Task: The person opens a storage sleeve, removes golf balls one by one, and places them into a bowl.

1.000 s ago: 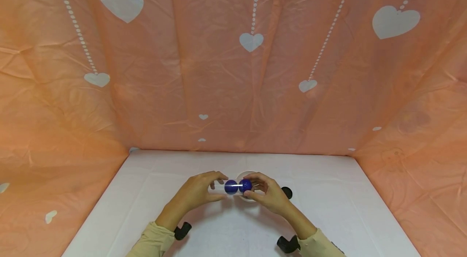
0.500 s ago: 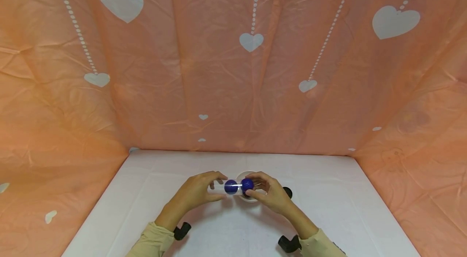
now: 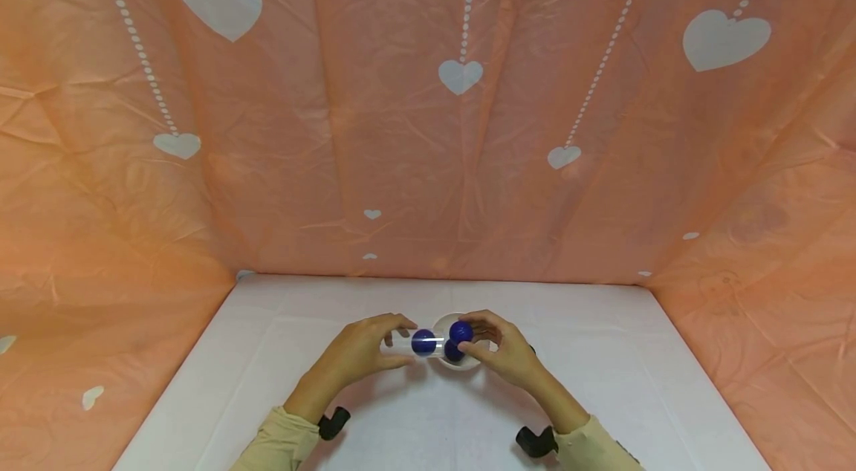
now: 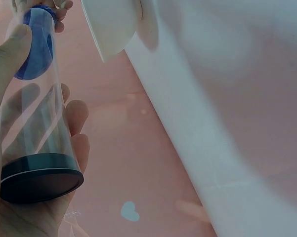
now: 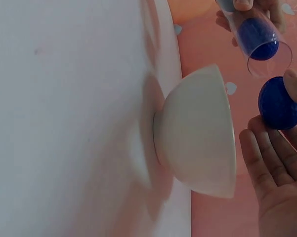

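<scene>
My left hand [image 3: 368, 343] grips a clear tube [image 4: 39, 123] lying sideways, its black base towards the palm. Inside the tube, near its open mouth, sits a blue ball [image 5: 259, 39]. A second blue ball [image 5: 280, 103], with a dimpled surface, is pinched between thumb and fingers of my right hand [image 3: 504, 352], just outside the mouth. Below both hands a white bowl [image 5: 197, 133] stands on the table. In the head view another blue ball [image 3: 453, 351] shows in the bowl, partly hidden by the pinched ball and the right thumb.
A black round thing [image 3: 533, 349] lies right of the bowl, almost wholly hidden behind the right wrist. The white table [image 3: 428, 419] meets orange sheeting [image 3: 401, 159] with white hearts at the back and sides. Black wrist fittings [image 3: 334, 423] hang under both forearms.
My right hand has drawn one ball rightward out of the tube's mouth and slightly away from it, uncovering the ball in the bowl. The left hand and tube have stayed in place.
</scene>
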{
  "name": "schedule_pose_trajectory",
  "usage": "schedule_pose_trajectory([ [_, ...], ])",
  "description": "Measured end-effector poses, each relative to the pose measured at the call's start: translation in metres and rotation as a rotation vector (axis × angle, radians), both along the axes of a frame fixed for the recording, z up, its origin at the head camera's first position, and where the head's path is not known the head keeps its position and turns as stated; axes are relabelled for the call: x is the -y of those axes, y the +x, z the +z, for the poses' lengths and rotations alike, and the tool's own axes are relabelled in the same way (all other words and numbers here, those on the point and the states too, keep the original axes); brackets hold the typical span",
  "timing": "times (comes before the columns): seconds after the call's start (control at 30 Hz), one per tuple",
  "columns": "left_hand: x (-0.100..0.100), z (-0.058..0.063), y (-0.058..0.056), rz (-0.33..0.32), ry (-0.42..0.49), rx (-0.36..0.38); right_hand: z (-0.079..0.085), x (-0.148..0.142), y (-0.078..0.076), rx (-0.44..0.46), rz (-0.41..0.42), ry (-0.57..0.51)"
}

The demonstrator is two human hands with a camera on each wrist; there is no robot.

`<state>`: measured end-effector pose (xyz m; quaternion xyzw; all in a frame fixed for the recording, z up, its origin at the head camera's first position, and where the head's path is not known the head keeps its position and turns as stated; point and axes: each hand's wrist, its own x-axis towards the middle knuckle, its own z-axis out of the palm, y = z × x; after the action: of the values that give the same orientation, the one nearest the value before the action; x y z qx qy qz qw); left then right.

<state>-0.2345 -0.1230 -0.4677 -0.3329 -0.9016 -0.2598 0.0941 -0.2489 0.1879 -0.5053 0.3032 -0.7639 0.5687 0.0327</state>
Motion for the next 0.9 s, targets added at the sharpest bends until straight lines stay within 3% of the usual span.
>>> schedule_pose_trajectory([
  [0.4, -0.001, 0.001, 0.002, -0.002, 0.003, 0.006, -0.005, -0.010, -0.007, -0.089, -0.167, 0.098],
  [0.9, -0.003, 0.001, 0.002, -0.002, -0.012, 0.014, -0.014, -0.024, -0.015, -0.149, -0.265, 0.130],
])
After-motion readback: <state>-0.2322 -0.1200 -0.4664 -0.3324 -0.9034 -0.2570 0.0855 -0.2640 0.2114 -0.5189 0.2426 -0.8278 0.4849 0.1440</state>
